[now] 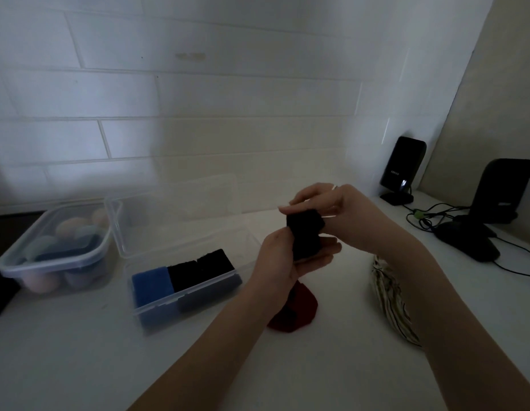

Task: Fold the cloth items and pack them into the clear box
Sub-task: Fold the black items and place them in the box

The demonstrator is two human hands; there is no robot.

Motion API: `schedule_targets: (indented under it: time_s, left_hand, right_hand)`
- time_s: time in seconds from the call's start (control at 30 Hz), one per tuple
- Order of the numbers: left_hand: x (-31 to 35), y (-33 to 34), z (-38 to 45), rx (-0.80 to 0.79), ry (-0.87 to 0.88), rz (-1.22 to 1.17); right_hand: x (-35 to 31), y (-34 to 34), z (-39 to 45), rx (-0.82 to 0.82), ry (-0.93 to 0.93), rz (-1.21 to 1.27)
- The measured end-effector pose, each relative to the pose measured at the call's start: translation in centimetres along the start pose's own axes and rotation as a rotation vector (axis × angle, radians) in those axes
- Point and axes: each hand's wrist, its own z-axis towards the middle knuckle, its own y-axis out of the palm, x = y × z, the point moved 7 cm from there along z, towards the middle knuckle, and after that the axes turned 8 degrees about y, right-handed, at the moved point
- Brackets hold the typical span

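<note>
Above the middle of the white table, both hands hold a small folded black cloth (305, 235). My left hand (283, 262) cups it from below and the left. My right hand (326, 206) presses on its top edge with the fingers. To the left stands the clear box (157, 307) with its lid (180, 209) tipped open behind it. Inside it lie a folded blue cloth (152, 284) and two folded black cloths (201, 269) side by side. A dark red cloth (299, 314) lies on the table under my left wrist. A striped cloth (389, 298) lies bunched to the right.
A second clear box (17, 262) at the far left holds pale and blue rolled items. At the back right stand two black speakers (403, 164) (504, 188), a black mouse (465, 240) and cables. A tiled wall runs behind the table.
</note>
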Motion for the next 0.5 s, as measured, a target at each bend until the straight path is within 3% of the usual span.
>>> schedule_targets:
  time_s: [0.13, 0.3, 0.5]
  left_hand:
    - [0.21, -0.47, 0.17, 0.037, -0.003, -0.161]
    - [0.29, -0.56, 0.4, 0.023, 0.018, -0.126]
    - [0.69, -0.11, 0.3, -0.034, -0.038, -0.269]
  right_hand:
    - [-0.02, 0.03, 0.26, 0.071, -0.021, -0.094]
    - [0.32, -0.29, 0.37, 0.146, -0.009, -0.081]
    - [-0.32, 0.09, 0.49, 0.21, -0.142, -0.258]
